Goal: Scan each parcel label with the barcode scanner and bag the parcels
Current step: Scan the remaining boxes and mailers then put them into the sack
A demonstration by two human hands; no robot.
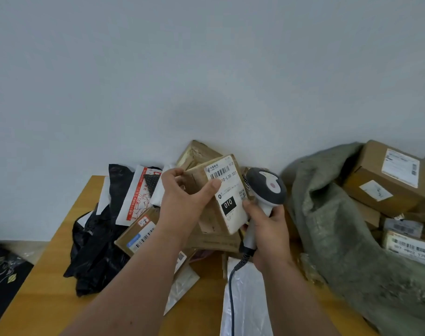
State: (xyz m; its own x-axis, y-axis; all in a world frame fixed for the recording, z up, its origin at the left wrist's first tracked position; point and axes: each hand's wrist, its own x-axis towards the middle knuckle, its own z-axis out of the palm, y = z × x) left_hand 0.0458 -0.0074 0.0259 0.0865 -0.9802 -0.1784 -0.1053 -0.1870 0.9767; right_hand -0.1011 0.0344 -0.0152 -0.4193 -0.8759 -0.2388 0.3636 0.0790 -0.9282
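A wooden table [49,275] is sitting against a pale wall. The landmark here is the small brown box [213,214] held up over the middle of the table.

Far to the left of the box, a crumpled black plastic bag [95,248] is lying on the table. Just left of the box, a white mailer with red print [138,197] is leaning on the black bag, and a flat carton with a blue sticker [136,235] is lying below it.

The left hand [182,202] is gripping the box, with its thumb pressing on the white label [227,190]. The label is facing up and is showing a barcode and the number 010.

More cartons are piled behind and under the box, so the pile is crowding the space around it.

Just right of the box, the right hand [267,229] is clutching the handle of the grey barcode scanner [267,185]. The scanner's head is sitting right beside the label. Its cord [232,299] is hanging down over a clear plastic bag [247,301].

Far right of the box, a big green woven sack [339,226] is lying open, with labelled cartons [385,175] resting in it.
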